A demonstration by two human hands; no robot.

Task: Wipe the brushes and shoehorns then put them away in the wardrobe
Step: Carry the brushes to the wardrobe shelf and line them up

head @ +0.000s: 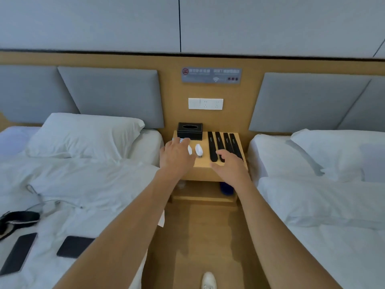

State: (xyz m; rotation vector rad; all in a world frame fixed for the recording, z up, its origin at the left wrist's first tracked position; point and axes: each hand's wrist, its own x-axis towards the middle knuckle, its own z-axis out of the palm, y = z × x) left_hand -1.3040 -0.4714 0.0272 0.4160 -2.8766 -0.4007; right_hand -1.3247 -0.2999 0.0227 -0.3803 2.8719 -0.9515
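Several black shoehorns (220,143) lie side by side on the right half of the wooden nightstand (203,165). Two small white brushes (199,150) lie to their left, one partly hidden by my left hand (177,153). That hand reaches over the nightstand's left part with fingers stretched toward a pale object in front of the tissue box, and holds nothing. My right hand (229,163) hovers over the near ends of the shoehorns with fingers loosely spread. No wardrobe is in view.
A black tissue box (189,131) stands at the nightstand's back left. White beds flank the nightstand, the left bed (73,184) carrying two dark phones, a cable and a black strap. A dark blue object sits on the lower shelf (226,187). My white shoe (209,280) is on the wooden floor.
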